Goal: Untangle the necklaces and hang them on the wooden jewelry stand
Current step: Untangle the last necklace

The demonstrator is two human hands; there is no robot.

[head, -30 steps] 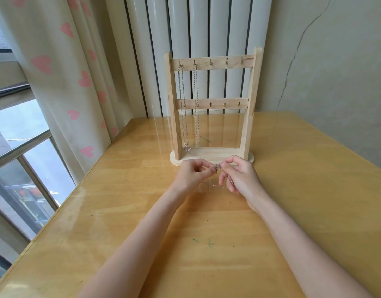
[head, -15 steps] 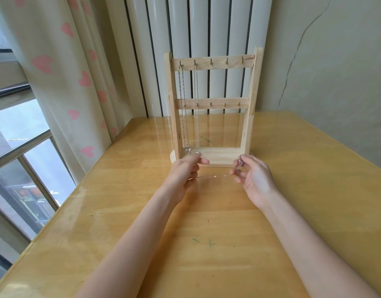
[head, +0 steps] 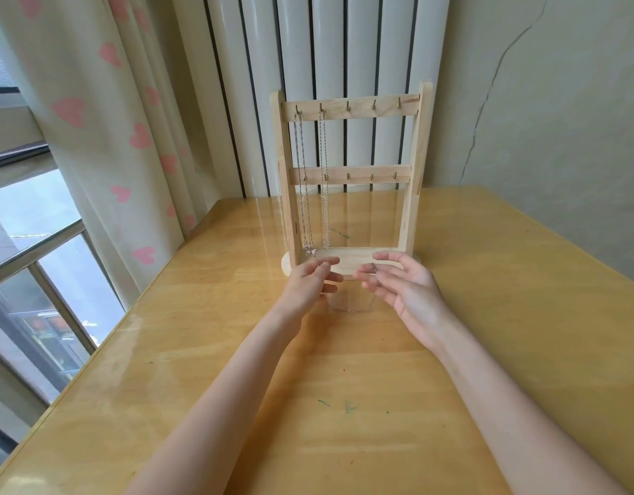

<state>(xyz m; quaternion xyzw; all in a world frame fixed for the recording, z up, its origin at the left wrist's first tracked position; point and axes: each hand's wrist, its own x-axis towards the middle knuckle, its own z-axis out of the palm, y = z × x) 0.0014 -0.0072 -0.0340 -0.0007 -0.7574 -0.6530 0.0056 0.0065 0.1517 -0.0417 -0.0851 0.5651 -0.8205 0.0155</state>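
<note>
We saw both hands raised before the pale wooden two-bar jewelry stand point(head: 351, 173). The left hand point(head: 310, 284) and right hand point(head: 406, 291) each pinched an end of a thin silver chain necklace point(head: 351, 310) sagging between them above the yellow wooden table point(head: 522, 316). Two silver necklaces point(head: 312, 180) hung from the top-left hooks.

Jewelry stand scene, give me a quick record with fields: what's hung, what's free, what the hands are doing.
stand: wooden jewelry stand upright on the table, two rails of five hooks each
hung: two silver necklaces on the two leftmost top hooks
free top hooks: three, to the right
lower rail hooks: none seen carrying a chain of its own
left hand: pinches one end of a thin chain
right hand: pinches the other end, with the pendant
chain: droops in a loop between the hands, in front of the stand base
</note>
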